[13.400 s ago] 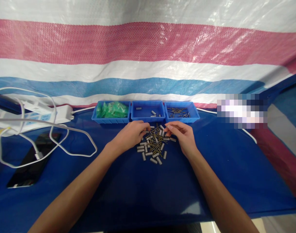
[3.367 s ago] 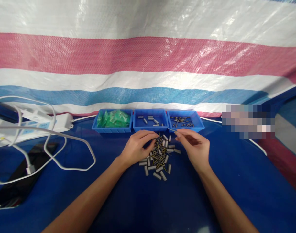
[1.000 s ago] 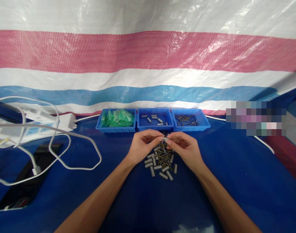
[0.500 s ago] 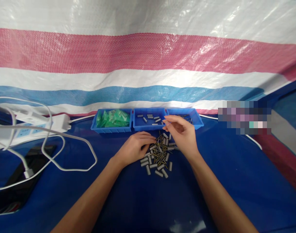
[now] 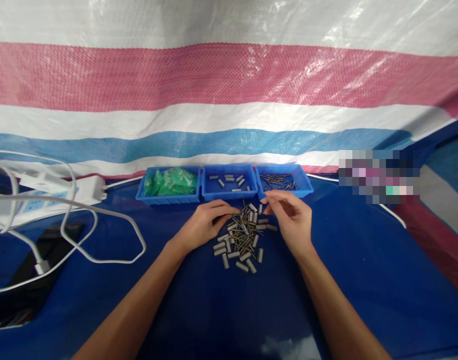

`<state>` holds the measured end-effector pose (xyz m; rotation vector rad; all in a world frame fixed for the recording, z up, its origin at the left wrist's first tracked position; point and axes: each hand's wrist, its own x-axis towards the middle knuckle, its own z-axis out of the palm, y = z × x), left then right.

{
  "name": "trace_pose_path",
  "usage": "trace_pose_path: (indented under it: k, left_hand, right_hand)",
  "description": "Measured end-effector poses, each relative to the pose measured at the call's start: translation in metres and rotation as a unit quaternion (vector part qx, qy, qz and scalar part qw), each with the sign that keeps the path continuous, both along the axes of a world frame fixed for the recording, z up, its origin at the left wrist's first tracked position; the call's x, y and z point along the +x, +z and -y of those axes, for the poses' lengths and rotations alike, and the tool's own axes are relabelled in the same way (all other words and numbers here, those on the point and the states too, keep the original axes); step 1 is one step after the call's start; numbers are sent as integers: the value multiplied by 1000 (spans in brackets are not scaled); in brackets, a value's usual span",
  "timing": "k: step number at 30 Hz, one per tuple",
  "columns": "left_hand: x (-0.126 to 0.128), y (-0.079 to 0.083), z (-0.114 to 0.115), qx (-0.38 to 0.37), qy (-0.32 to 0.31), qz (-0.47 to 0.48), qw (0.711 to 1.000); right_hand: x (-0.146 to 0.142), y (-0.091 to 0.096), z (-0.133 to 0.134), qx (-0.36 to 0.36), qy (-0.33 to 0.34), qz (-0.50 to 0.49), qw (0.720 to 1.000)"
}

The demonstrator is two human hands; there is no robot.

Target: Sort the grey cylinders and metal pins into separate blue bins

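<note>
Head view, left hand: fingertips nearly together at the pile's far-left edge; cannot tell whether they grip anything.
Right hand: fingers narrow, beside the pile; grip unclear.
Middle bin: a few grey cylinders.
Right bin: some thin rods.
Table pile: more cylinders, rods, unseparated.

No lettering, label, brand, number or sign can be read; any marks on the power strip are too small to make out.
</note>
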<state>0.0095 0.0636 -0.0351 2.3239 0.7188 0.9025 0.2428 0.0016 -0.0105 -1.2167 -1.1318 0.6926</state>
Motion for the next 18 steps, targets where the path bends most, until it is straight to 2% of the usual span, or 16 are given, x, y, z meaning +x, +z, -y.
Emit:
trace_pose_path:
  k: [7,13,18]
  left_hand:
    - [9,7,6,-90,34,99,990]
    - [18,-1,9,-207,29,189,959]
    - [20,-5,9,-290,41,229,928]
  right_hand:
    - [-2,-6,-1,-24,20,24,999]
    - [-5,-8,1,-32,48,36,998]
    - [-6,-11,3,-40,68,79,994]
